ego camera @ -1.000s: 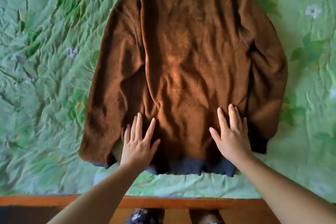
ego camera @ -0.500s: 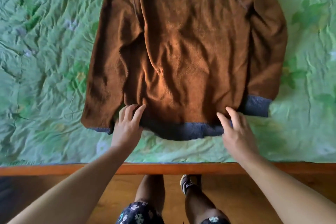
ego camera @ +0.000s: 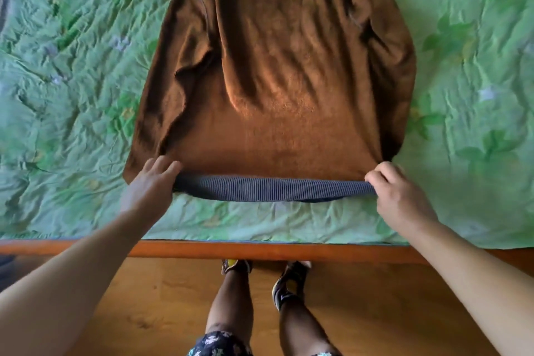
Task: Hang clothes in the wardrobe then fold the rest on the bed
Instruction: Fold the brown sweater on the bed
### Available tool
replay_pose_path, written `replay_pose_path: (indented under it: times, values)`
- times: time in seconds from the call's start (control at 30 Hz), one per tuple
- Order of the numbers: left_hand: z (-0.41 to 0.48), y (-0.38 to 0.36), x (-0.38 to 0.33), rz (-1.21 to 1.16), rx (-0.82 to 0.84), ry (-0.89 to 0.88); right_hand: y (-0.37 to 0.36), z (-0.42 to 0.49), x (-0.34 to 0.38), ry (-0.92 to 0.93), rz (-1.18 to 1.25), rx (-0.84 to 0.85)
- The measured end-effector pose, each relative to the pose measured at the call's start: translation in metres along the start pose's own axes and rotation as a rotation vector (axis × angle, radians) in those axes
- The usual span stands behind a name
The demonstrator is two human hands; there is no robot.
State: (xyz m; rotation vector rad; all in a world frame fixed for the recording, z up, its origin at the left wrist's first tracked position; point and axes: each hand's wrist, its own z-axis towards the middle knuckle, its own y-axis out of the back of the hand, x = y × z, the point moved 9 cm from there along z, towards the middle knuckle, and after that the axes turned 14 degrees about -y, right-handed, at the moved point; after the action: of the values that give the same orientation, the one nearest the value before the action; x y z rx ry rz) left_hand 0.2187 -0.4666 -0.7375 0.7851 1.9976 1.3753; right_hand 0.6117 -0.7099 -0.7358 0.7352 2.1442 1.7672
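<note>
The left hand (ego camera: 150,185) and the right hand (ego camera: 397,193) each pinch one end of the brown sweater's (ego camera: 289,66) gray bottom band (ego camera: 271,189) on the green bedspread (ego camera: 72,81).

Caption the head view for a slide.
Both hands, left and right, grip the brown sweater's grey hem on the bed.

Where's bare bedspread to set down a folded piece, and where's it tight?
Bare green bedspread lies right of the brown sweater, and as wide on its left. A narrower bare strip runs between the grey hem and the wooden bed edge. Tight at the hem corners, where the left hand and right hand grip it.
</note>
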Motion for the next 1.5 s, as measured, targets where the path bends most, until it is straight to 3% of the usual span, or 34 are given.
replay_pose_path:
  times: [0.13, 0.27, 0.33, 0.43, 0.5, 0.67, 0.73, 0.83, 0.93, 1.03, 1.13, 1.3, 1.5]
  values:
    - [0.001, -0.047, -0.015, -0.027, 0.301, 0.017, -0.049, -0.008, 0.014, -0.001, -0.26, 0.374]
    - [0.01, -0.069, -0.017, 0.025, 0.484, 0.101, -0.034, 0.015, 0.056, -0.044, -0.19, 0.34]
    - [0.02, -0.059, -0.018, -0.048, 0.415, 0.135, -0.028, 0.025, 0.091, 0.014, -0.057, 0.339]
    - [0.031, -0.015, -0.003, -0.131, 0.008, 0.215, -0.028, 0.039, 0.138, 0.037, 0.064, 0.421]
    - [0.03, 0.0, 0.022, -0.181, -0.157, 0.345, -0.031, 0.053, 0.164, 0.035, 0.067, 0.453]
    - [0.028, -0.017, 0.093, -0.449, -0.098, 0.726, -0.032, 0.092, 0.236, 0.084, 0.054, 0.471]
    - [0.026, -0.028, 0.113, -0.535, -0.087, 0.784, -0.031, 0.109, 0.268, 0.111, 0.056, 0.456]
    - [0.024, -0.039, 0.139, -0.583, -0.123, 0.779, -0.025, 0.14, 0.32, 0.161, 0.039, 0.368]
    - [0.02, -0.048, 0.162, -0.647, -0.156, 0.698, -0.008, 0.171, 0.376, 0.251, -0.005, 0.164]
    - [0.017, -0.062, 0.182, -0.708, -0.095, 0.659, -0.011, 0.195, 0.434, 0.384, -0.186, 0.078]
    - [0.023, -0.072, 0.191, -0.75, 0.039, 0.616, -0.03, 0.215, 0.485, 0.495, -0.373, 0.118]
    - [0.027, -0.069, 0.178, -0.912, 0.014, 0.52, -0.066, 0.23, 0.521, 0.496, -0.585, 0.28]
    - [0.021, -0.041, 0.138, -1.086, -0.158, 0.378, -0.044, 0.242, 0.506, 0.328, -0.297, 0.306]
